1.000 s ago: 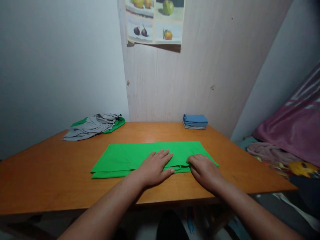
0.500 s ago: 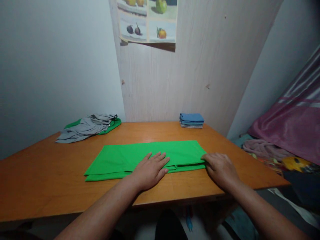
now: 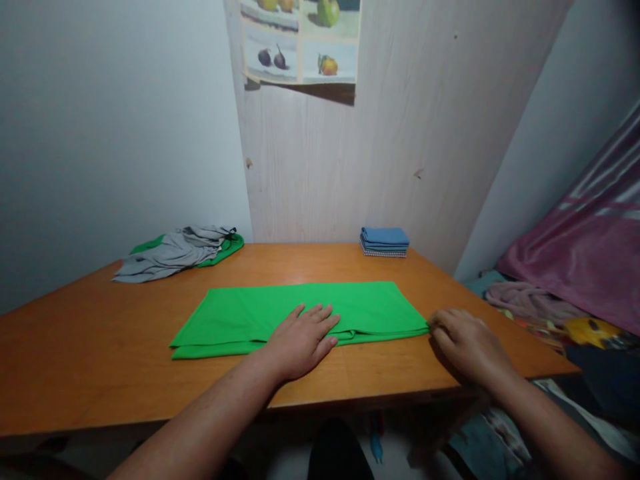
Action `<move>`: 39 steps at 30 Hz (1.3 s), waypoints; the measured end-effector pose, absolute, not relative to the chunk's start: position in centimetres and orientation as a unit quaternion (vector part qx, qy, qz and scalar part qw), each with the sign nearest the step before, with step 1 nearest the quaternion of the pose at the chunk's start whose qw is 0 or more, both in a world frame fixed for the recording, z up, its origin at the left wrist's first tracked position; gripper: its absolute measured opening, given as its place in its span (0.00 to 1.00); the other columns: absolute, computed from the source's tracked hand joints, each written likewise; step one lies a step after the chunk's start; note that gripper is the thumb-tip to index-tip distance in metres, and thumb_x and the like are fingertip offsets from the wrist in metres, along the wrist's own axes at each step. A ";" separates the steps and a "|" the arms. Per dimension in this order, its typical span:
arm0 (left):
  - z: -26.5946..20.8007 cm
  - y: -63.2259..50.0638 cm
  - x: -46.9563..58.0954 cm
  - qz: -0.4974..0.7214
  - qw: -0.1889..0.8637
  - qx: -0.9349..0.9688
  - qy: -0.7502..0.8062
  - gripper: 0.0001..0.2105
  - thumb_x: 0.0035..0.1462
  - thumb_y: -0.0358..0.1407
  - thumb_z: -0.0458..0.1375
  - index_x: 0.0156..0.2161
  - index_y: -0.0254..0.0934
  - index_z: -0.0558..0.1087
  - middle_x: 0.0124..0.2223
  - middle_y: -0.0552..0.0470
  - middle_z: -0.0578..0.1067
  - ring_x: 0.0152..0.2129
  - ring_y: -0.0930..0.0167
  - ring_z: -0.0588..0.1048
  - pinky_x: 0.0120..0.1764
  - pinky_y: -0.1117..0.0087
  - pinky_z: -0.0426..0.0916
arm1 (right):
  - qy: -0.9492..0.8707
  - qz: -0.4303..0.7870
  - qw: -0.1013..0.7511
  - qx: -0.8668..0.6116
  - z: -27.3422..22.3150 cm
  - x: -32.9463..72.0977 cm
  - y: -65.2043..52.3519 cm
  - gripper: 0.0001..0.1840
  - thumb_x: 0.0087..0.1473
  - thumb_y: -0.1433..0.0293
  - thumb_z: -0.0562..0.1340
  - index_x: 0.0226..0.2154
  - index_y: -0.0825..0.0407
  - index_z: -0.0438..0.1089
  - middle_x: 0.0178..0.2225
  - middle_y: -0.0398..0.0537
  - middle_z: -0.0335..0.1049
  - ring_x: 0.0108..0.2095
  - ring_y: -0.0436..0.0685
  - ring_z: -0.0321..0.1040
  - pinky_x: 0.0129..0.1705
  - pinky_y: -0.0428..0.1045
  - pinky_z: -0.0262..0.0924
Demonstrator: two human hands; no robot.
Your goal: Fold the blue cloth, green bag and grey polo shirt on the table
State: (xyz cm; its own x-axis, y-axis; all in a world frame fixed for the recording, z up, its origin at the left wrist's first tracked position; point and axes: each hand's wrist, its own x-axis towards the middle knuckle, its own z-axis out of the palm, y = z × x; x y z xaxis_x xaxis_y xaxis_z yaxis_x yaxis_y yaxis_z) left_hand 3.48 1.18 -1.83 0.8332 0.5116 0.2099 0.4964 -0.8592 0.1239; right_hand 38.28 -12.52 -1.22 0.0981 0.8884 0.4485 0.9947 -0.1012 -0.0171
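A bright green cloth (image 3: 240, 312) lies folded into a long strip across the table, its layered open edges facing me. My left hand (image 3: 306, 340) rests flat on the front middle of the cloth, fingers stretched out. At the cloth's front right corner, my right hand (image 3: 465, 341) pinches the tip of the fabric between thumb and fingers. The right part of the front edge is pulled fairly straight, while a small fold shows beside my left thumb.
The wooden table (image 3: 100, 373) carries a crumpled grey and green garment (image 3: 175, 253) at the back left. A neat stack of folded blue cloths (image 3: 385, 241) stands at the back right. Beyond the right edge are heaped fabrics (image 3: 530, 299) and a pink curtain (image 3: 575, 260).
My right hand has moved to the right, drawing the cloth's front right corner outward and closing the gap between its layers. My left hand has stayed in place on the cloth.
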 end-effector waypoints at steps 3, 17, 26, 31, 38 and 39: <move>-1.8 1.0 3.5 0.122 0.031 0.955 0.268 0.26 0.70 0.51 0.43 0.68 0.47 0.60 0.72 0.49 0.57 0.68 0.60 0.55 0.66 0.48 0.49 | -0.685 -0.131 0.235 -0.677 -0.5 35.7 -11.4 0.10 0.59 0.70 0.55 0.37 0.50 0.72 0.37 0.50 0.74 0.40 0.59 0.68 0.43 0.53 0.58; -1.6 0.4 3.6 0.138 0.031 0.948 0.287 0.26 0.69 0.50 0.46 0.67 0.45 0.61 0.71 0.48 0.59 0.68 0.61 0.57 0.67 0.46 0.47 | -0.782 -0.130 0.168 -0.586 0.1 26.3 -7.4 0.06 0.60 0.74 0.57 0.35 0.50 0.70 0.34 0.49 0.70 0.39 0.59 0.63 0.42 0.53 0.51; -1.7 0.3 3.6 0.143 0.034 0.944 0.294 0.25 0.67 0.47 0.50 0.67 0.46 0.62 0.71 0.48 0.59 0.67 0.59 0.57 0.66 0.45 0.48 | -0.810 -0.132 0.137 -0.555 -0.8 27.1 -9.3 0.10 0.62 0.72 0.56 0.30 0.50 0.68 0.33 0.48 0.68 0.37 0.58 0.62 0.39 0.52 0.52; -1.8 0.2 3.5 0.143 0.025 0.949 0.279 0.22 0.69 0.44 0.47 0.65 0.48 0.65 0.69 0.49 0.62 0.66 0.59 0.60 0.65 0.45 0.50 | -0.803 -0.047 0.152 -0.574 0.6 27.1 -9.1 0.11 0.63 0.67 0.57 0.32 0.48 0.72 0.32 0.46 0.71 0.37 0.57 0.67 0.39 0.50 0.56; -1.5 0.1 3.5 0.143 0.018 0.953 0.266 0.20 0.70 0.44 0.47 0.63 0.47 0.67 0.67 0.46 0.66 0.65 0.59 0.63 0.64 0.45 0.54 | -0.747 0.005 0.269 -0.608 2.5 26.1 -3.4 0.26 0.69 0.55 0.47 0.47 0.50 0.76 0.48 0.52 0.78 0.49 0.59 0.72 0.52 0.52 0.62; -1.3 0.1 3.6 0.142 0.019 0.953 0.266 0.20 0.70 0.43 0.47 0.63 0.47 0.67 0.67 0.45 0.66 0.64 0.58 0.63 0.64 0.44 0.54 | -0.749 0.012 0.265 -0.607 2.3 25.5 -2.3 0.28 0.69 0.55 0.45 0.51 0.51 0.74 0.52 0.54 0.76 0.53 0.60 0.71 0.56 0.52 0.61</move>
